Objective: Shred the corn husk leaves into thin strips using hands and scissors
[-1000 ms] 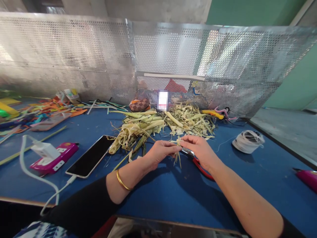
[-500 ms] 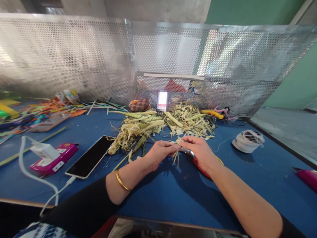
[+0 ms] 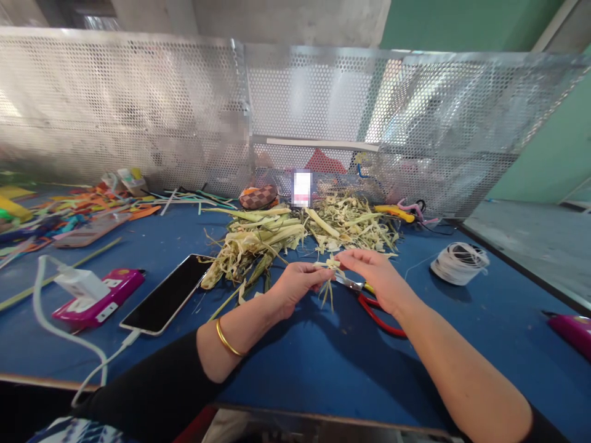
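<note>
My left hand (image 3: 298, 287) pinches a small bundle of pale yellow-green husk strips (image 3: 331, 263) between thumb and fingers. Thin strands dangle from it just above the blue tabletop. Opposite, my right hand (image 3: 376, 275) has its fingertips closed at the bundle's right side, and the fingers partly hide what they grip. Scissors (image 3: 377, 317) with red and yellow handles lie under my right hand, blades toward the bundle. Beyond my hands is a heap of dried husk leaves (image 3: 265, 237), with shorter shredded pieces (image 3: 353, 221) to its right.
A phone (image 3: 168, 295) on a charging cable and a magenta power strip (image 3: 99, 298) with a white charger lie left. A spool of white string (image 3: 459, 264) sits right. Colourful strips (image 3: 87, 206) clutter the far left. A perforated metal screen (image 3: 318, 92) borders the back.
My right hand has shifted slightly and its fingers have moved on the bundle, showing more of the scissors. My left hand stays nearly still. The view has tilted a little.
</note>
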Tool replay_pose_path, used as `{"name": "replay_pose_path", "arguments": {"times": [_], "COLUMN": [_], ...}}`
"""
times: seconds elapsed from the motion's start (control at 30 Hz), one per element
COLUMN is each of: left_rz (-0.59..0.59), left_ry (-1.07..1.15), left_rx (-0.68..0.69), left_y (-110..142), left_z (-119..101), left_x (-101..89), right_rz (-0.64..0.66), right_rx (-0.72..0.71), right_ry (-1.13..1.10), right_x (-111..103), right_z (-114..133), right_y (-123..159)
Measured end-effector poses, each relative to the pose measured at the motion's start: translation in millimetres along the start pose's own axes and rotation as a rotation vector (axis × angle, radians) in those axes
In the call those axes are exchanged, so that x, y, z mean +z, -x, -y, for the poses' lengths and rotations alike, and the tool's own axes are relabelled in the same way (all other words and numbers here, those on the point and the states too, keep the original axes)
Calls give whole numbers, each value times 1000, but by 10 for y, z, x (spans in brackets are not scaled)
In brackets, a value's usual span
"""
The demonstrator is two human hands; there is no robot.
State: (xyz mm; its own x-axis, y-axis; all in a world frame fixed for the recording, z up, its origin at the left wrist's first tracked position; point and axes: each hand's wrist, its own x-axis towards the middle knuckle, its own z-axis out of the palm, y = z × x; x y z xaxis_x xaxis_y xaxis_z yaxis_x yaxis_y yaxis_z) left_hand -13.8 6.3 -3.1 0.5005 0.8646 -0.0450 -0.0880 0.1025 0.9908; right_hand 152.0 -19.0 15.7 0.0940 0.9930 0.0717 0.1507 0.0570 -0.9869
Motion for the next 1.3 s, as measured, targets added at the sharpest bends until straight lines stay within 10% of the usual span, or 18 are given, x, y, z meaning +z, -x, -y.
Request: {"name": "replay_pose_path", "arguments": {"times": [0.33,0.57,0.63,0.77,0.87,1.3], "left_rz": [-84,-378,-393,-429,-434,-263], "left_ry": [-15,189,189,176,153,-180], "left_rx": [-80,-48,-45,2,3,44], "left_y": [-65,-144,-146,-136,-133,-78], "left_z": [-59,-37,-26,-39,-43,30], "left_x": [-124,-213,-207,-196,-193,-100], "right_rz": [241,859,737,2,-187,-89], "right_rx": [75,259,205,-39,-65,-226], "right_ry": [114,243,160,-278,-235,831], "right_x": [-54,-22,-62,-281,-447,-204], "right_z": [19,19,24,37,-13,-240], "right_y": [12,132,78,-147,-277,-306]}}
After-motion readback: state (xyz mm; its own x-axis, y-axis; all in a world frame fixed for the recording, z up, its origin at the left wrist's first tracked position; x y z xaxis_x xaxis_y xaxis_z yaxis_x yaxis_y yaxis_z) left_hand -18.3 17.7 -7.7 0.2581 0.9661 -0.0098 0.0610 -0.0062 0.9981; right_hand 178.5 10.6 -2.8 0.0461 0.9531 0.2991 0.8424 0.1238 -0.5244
